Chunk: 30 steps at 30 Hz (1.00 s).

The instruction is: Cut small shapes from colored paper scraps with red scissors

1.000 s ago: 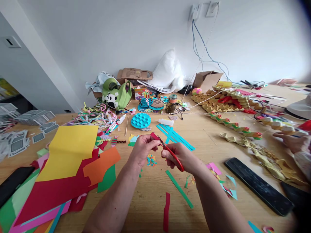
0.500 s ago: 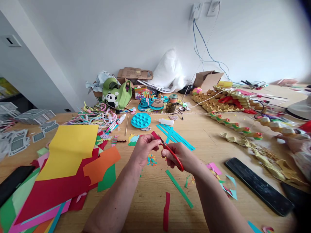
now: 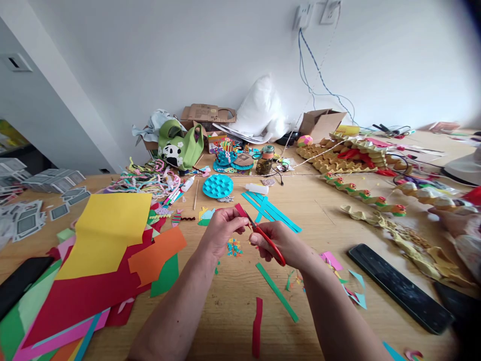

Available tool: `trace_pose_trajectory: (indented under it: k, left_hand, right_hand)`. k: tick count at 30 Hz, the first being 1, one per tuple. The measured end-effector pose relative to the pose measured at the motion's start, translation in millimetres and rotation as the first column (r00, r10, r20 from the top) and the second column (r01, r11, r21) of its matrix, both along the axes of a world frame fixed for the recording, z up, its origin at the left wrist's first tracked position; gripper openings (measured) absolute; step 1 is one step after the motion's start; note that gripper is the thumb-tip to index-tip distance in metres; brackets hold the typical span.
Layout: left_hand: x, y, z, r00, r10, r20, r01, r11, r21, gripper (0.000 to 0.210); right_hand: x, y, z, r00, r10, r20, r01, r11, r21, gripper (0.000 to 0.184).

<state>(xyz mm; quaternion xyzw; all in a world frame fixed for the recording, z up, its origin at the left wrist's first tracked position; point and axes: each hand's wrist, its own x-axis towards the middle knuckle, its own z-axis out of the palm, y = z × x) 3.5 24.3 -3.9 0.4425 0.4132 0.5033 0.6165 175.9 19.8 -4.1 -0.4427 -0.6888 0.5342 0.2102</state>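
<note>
Between the fingertips of my left hand (image 3: 224, 228) is a small red paper strip (image 3: 239, 208), its end sticking up past the fingers. My right hand (image 3: 276, 239) grips red-handled scissors (image 3: 271, 243), whose blades point up and left to the strip and look nearly closed. Under my hands lies a small heap of blue, orange and yellow paper bits (image 3: 235, 247). Nearer to me on the table are a green paper strip (image 3: 277, 292) and another red strip (image 3: 257, 328). Several blue strips (image 3: 280, 215) lie crossed just behind my right hand.
Coloured paper sheets (image 3: 108, 235) cover the left side. A round blue piece with raised points (image 3: 218, 186) and a white glue bottle (image 3: 257, 188) lie ahead. At right are a dark phone-like slab (image 3: 400, 288), paper scraps (image 3: 356, 291) and egg-carton pieces (image 3: 391, 228). A glass jar (image 3: 265, 160) stands farther back.
The scissor blades have closed somewhat at the red strip, and the handles have shifted slightly right. A thin sliver now shows by the blades. My left hand has barely moved.
</note>
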Motion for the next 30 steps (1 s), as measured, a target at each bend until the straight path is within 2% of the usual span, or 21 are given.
trace_pose_trajectory:
  k: [9,30]
  left_hand:
    - [1.6,-0.3,3.6,0.997,0.061,0.045,-0.059,0.997,-0.053,0.013]
    - [0.4,-0.4,1.9,0.999,-0.004,0.042,0.006,0.999,-0.039,0.011]
  right_hand:
    - [0.3,-1.1,-1.4,1.0,-0.021,0.003,0.021,1.0,0.008,0.042]
    - [-0.3,-0.8,2.0,1.0,-0.019,0.009,0.019,1.0,0.006,0.043]
